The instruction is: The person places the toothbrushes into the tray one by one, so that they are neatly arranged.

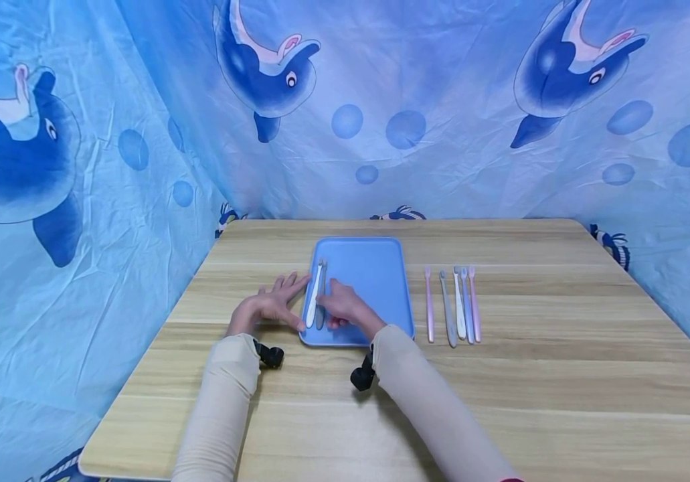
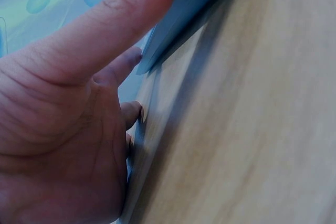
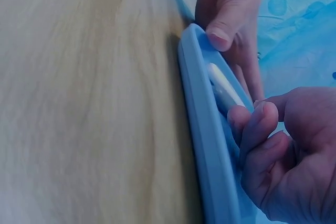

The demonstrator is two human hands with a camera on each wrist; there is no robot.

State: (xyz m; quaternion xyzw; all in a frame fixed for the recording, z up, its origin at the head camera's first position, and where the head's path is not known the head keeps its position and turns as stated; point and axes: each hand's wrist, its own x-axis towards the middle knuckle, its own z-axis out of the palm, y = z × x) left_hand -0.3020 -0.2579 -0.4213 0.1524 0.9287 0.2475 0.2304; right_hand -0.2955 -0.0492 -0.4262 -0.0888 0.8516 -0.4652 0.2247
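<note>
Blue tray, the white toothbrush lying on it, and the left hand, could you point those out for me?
Blue tray (image 1: 371,268): head view, on its bare floor.
White toothbrush (image 1: 313,304): head view, on its handle.
Left hand (image 1: 271,306): head view, on its back.

tray far right: passable | left: left-hand fingers block | right: toothbrushes
</note>
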